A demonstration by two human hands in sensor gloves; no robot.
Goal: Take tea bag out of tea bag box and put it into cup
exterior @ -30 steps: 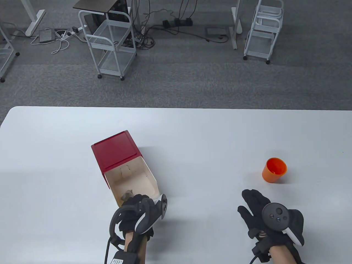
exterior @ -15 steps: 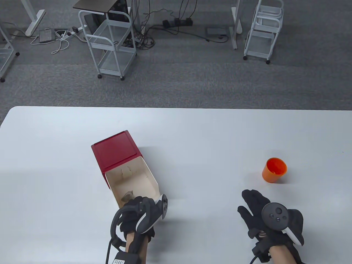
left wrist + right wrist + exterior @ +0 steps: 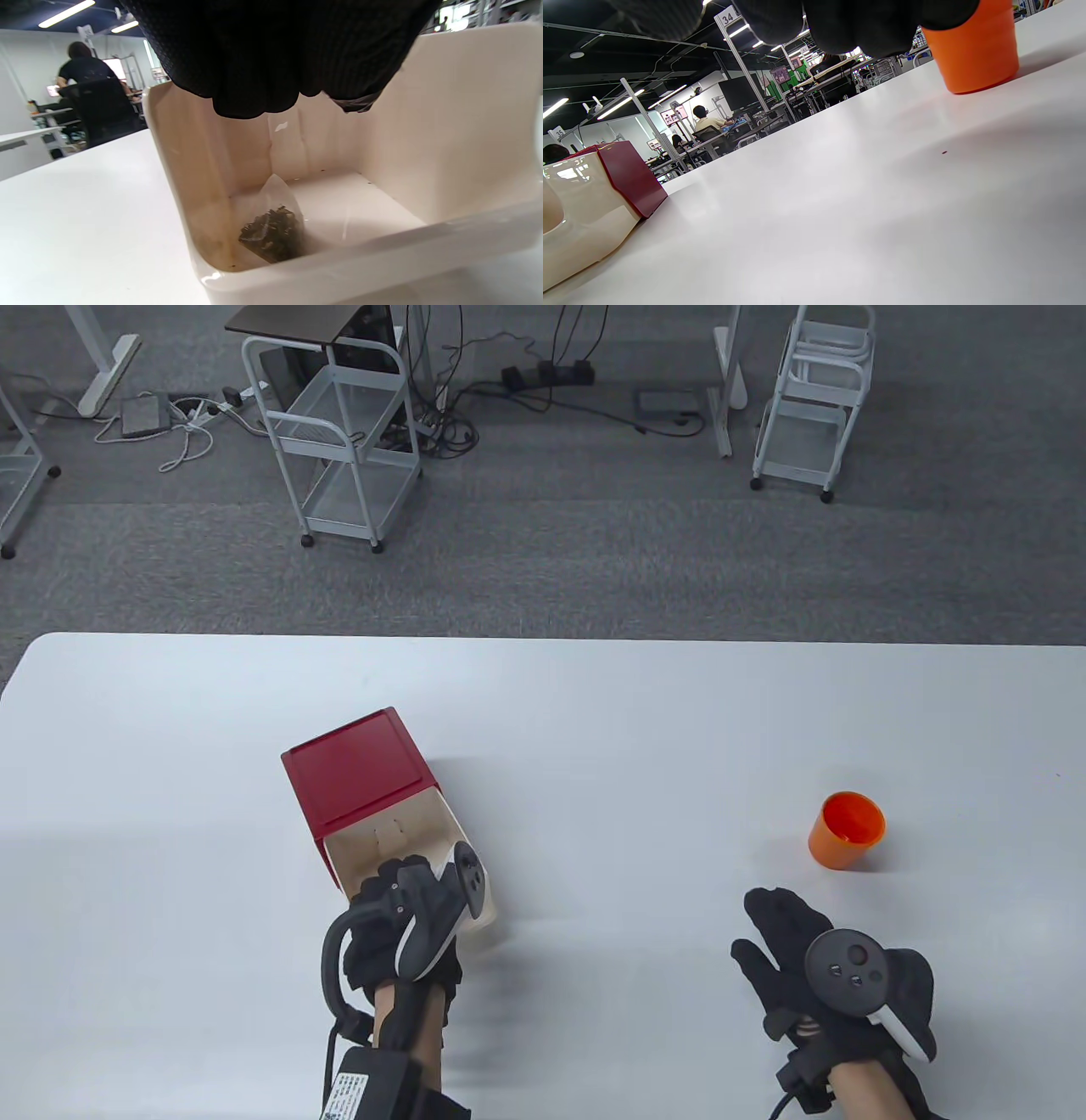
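The tea bag box [image 3: 352, 772] has a red shell and a cream drawer [image 3: 456, 824] pulled out toward me. My left hand [image 3: 386, 878] hovers over the open drawer. In the left wrist view its fingers [image 3: 254, 84] hang above a tea bag [image 3: 273, 231] lying in the drawer's near left corner, and do not touch it. The tea bag is hidden under the hand in the table view. The orange cup [image 3: 847, 829] stands upright at the right. My right hand [image 3: 768, 925] rests flat on the table, empty, just in front of the cup [image 3: 971, 59].
The white table [image 3: 594, 712] stretches between the box and the cup. Its far edge runs across the middle of the table view. Beyond it, on the carpet, stand two white wire carts [image 3: 339, 432] [image 3: 814, 398] and several cables.
My left hand has moved forward from the drawer's near rim to over the drawer, covering the tea bag in the table view. The right hand, box and cup have not moved.
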